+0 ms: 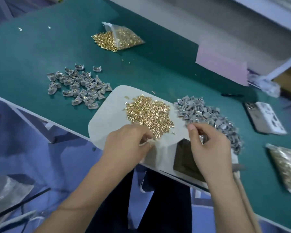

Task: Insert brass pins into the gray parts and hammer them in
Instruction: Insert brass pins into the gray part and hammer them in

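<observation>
Green matting covers the workbench [40, 52], with a white pad [107, 115] at its near edge. Blur hides what the left hand [126, 142] pinches beside the brass pins [149, 115] heaped on that pad. Right hand [208, 148] curls around a gray part [202, 137]; loose gray parts [208, 116] lie right of the pad, pinned ones [79, 86] left.

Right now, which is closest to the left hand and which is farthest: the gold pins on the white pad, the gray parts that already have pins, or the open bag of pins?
From the left hand:
1. Gold pin pile on the white pad, just beyond the fingertips.
2. Pinned gray parts, farther back on the left.
3. Open bag of pins, at the far side of the table.
</observation>
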{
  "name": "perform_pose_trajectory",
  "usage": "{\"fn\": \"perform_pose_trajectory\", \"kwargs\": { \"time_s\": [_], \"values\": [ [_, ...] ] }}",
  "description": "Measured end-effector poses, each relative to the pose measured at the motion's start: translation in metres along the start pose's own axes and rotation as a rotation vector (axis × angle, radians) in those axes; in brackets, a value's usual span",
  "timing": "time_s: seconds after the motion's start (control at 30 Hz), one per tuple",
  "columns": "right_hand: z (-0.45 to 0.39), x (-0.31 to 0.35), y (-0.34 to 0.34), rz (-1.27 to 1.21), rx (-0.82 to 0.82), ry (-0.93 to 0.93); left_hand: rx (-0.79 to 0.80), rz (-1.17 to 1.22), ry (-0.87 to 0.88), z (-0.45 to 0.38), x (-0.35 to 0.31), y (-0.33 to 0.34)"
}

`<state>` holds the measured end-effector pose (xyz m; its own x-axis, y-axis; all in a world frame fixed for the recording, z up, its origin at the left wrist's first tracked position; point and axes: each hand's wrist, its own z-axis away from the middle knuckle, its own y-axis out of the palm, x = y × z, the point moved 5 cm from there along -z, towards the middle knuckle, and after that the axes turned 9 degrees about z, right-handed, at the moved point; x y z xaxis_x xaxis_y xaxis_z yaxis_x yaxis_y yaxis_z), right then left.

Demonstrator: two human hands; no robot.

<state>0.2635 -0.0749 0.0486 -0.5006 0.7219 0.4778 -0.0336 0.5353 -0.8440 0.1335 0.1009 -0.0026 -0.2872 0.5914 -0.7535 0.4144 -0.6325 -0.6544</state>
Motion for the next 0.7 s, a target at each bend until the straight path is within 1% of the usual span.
{"fn": "perform_pose_trajectory", "kwargs": {
  "time_s": [0.1,0.2,0.33,0.5,0.6,0.7],
  "values": [
    [0.011,-0.016,-0.004,-0.039,-0.070,0.004,-0.002,-0.014,-0.015,-0.003,-0.005,0.006],
    [0.019,-0.025,0.001,-0.088,-0.083,0.014,-0.036,-0.035,-0.034,-0.003,-0.005,0.007],
    [0.024,-0.024,0.005,-0.045,-0.103,-0.021,-0.059,-0.046,-0.050,-0.001,-0.003,0.007],
    [0.028,-0.018,0.006,0.071,-0.139,-0.042,-0.087,-0.077,-0.041,-0.001,-0.006,0.008],
    [0.028,-0.018,0.006,0.081,-0.137,-0.046,-0.069,-0.124,-0.038,-0.004,-0.006,0.013],
    [0.027,-0.019,0.006,0.070,-0.142,-0.058,-0.012,-0.257,-0.021,-0.007,-0.004,0.018]
  ]
}}
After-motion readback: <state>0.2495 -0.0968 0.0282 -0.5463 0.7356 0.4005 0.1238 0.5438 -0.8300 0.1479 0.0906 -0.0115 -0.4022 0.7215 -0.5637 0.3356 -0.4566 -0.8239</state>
